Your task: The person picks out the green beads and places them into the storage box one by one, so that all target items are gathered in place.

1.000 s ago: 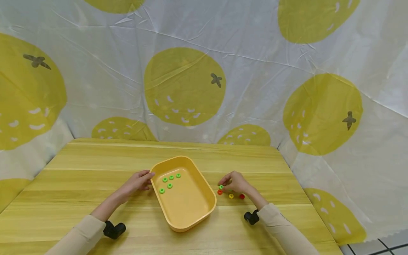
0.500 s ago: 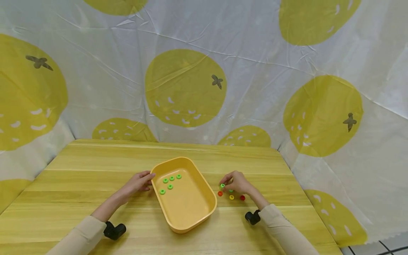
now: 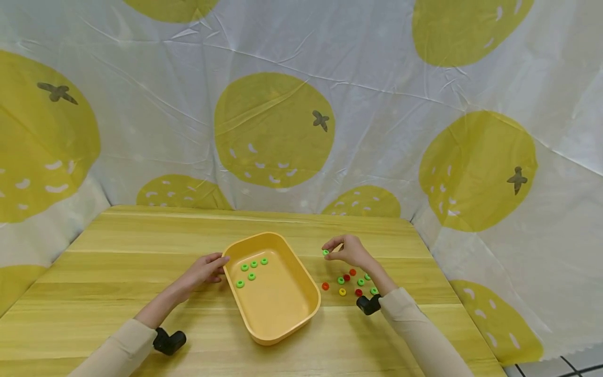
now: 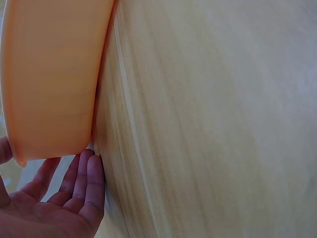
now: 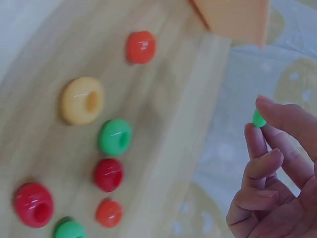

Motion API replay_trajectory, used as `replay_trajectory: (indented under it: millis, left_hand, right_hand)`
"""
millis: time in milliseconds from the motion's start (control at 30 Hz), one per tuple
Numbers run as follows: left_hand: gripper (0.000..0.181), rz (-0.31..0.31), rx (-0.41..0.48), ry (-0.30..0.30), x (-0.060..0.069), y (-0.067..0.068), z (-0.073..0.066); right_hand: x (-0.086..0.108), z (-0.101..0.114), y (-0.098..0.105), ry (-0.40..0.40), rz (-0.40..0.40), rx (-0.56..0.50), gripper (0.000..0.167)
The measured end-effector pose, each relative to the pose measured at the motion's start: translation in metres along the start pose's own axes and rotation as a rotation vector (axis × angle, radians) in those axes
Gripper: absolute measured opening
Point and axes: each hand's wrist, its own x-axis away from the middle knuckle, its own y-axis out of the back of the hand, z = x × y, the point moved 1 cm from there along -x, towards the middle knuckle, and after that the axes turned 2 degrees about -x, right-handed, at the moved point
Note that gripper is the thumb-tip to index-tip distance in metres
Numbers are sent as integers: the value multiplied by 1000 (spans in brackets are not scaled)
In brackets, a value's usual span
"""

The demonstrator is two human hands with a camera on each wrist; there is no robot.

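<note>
While pinching the small, glossy green plastic ring (image 3: 325,252) between thumb and fingertip of the right hand (image 3: 352,251), press just enough to stop the smooth surface slipping; too hard or off-centre, liable to shoot out. Fold the spare fingers of that hand partly inward, as seen from the right wrist, to leave the pinch in plain sight. Note the ring's place: raised above the yellow-toned wooden bench (image 3: 141,246), right of the deep, round-cornered yellow-orange plastic tray (image 3: 282,309) and apart from it.

Steady the tray with the left hand (image 3: 206,270) at its far left corner, gripping with thumb at the rim and other fingers (image 4: 94,193) reaching loosely along the outside near the base. Cannot tell how firmly. Avoid tipping or dragging.

If crossing the rim, clear the wall first, then lower close to the tray floor before releasing, to limit bouncing among the five green rings (image 3: 252,276) inside. Carry the black wrist device (image 3: 369,305) high over the loose yellow ring (image 3: 342,291), red rings (image 5: 33,206), orange rings (image 3: 325,286) and other green rings (image 3: 360,281), so as not to scatter any.
</note>
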Motion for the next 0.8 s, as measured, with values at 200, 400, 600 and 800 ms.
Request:
replay_trajectory:
  millis: [200,400,600,800]
  left_hand:
    - [66,1,10,-6,-1,0,0]
    - [66,4,6,-16,0,0,0]
    - [67,-13,6,-1,0,-1,0]
    - [68,-20,10,6,0,-2,-1]
  right_hand:
    - [-14,18,1,-11,-4,-1,21]
    - [-31,46,0,3,11,-25,22]
    - [-47,75,-9,70,41,-21,21]
    - [-60,95,-26,132,70,-12,18]
